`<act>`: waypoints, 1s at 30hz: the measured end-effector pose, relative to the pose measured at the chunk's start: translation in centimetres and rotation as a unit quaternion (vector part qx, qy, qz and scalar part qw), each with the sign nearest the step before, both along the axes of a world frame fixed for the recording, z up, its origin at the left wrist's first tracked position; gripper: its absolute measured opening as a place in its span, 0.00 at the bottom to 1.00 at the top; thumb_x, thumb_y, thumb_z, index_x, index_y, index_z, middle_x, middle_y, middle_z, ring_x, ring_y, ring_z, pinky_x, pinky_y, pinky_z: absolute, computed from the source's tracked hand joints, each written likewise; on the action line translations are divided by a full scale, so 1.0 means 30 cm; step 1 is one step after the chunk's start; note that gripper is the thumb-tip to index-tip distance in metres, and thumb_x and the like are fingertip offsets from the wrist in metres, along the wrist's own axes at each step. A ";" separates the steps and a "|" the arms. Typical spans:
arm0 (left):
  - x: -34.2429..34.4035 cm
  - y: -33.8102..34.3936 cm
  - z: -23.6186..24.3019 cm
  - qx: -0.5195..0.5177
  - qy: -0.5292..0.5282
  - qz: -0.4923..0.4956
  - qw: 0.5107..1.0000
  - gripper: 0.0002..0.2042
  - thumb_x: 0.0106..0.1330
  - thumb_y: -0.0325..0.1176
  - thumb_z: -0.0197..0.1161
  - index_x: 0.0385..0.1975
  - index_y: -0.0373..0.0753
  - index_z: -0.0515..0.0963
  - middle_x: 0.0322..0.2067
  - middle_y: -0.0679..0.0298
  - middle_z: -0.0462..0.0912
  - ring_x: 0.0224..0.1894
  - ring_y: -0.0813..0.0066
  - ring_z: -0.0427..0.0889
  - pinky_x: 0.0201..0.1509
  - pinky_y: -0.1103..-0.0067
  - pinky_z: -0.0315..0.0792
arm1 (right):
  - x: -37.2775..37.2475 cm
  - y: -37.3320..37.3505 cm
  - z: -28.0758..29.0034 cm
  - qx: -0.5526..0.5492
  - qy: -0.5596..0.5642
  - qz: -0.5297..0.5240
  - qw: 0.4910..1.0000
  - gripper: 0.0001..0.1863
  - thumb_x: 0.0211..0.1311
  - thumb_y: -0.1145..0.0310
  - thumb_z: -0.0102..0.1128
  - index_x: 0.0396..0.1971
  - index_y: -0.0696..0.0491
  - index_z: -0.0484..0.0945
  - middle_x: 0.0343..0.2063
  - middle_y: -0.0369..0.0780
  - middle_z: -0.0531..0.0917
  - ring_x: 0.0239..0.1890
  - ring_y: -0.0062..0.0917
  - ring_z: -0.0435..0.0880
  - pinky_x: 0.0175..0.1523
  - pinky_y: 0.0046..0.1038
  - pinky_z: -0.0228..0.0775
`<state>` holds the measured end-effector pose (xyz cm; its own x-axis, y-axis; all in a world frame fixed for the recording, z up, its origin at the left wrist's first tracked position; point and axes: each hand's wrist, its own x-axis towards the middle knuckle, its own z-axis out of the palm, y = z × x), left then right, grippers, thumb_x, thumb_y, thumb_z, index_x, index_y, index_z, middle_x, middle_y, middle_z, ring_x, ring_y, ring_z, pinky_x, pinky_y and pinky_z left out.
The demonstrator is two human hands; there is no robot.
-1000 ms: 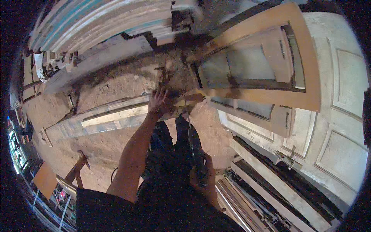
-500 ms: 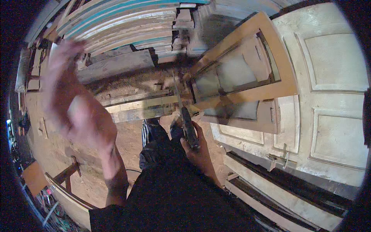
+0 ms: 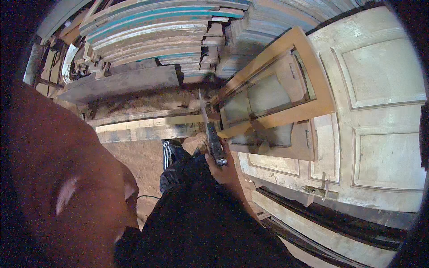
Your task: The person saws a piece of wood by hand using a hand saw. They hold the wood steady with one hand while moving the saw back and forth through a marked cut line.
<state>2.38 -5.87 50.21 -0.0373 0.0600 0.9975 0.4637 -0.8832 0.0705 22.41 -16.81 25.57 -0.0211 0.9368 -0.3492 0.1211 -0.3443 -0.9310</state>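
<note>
One second ago the left hand [image 3: 67, 187] rested on the long pale wooden beam [image 3: 147, 127] lying on the floor at 12 o'clock. Half a second ago it had lifted off and swung up at 9 o'clock. Now it fills the view from 7 to 10 o'clock, blurred and very close. The right hand [image 3: 225, 172] has risen from the hip, its dark-handled saw [image 3: 212, 134] now pointing at 12 o'clock toward the beam.

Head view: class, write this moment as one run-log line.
right hand: grips dark-handled tool, blade toward wooden plank | left hand: raised near camera, blurred, grasp unclear | beside: leaning window frame
</note>
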 end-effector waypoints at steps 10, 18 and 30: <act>0.048 -0.002 -0.012 0.036 -0.008 0.002 0.999 0.12 0.67 0.31 0.57 0.47 0.34 0.76 0.44 0.51 0.80 0.50 0.57 0.78 0.57 0.66 0.70 | 0.021 -0.001 -0.027 0.016 -0.041 -0.002 0.999 0.29 0.64 0.74 0.62 0.64 0.57 0.63 0.46 0.39 0.79 0.49 0.22 0.78 0.56 0.26 0.70; 0.018 0.123 -0.318 -0.104 -0.062 0.161 0.979 0.11 0.67 0.32 0.57 0.45 0.34 0.75 0.41 0.50 0.80 0.48 0.55 0.78 0.55 0.64 0.71 | 0.030 -0.016 -0.002 0.019 -0.075 -0.018 0.997 0.30 0.65 0.72 0.62 0.65 0.59 0.63 0.49 0.43 0.81 0.53 0.26 0.79 0.60 0.28 0.69; -0.080 0.112 -1.657 -0.587 0.223 0.110 0.771 0.27 0.60 0.41 0.65 0.58 0.38 0.68 0.56 0.49 0.70 0.59 0.44 0.68 0.62 0.56 0.62 | -0.068 -0.069 0.030 -0.025 -0.125 -0.049 0.991 0.34 0.60 0.76 0.60 0.68 0.54 0.62 0.43 0.45 0.84 0.45 0.29 0.85 0.52 0.29 0.74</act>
<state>-0.03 -2.51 0.50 0.1567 0.9715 0.1778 0.8022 -0.2303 0.5509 20.37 -18.90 26.49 0.1613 0.9113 -0.3788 0.3093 -0.4112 -0.8575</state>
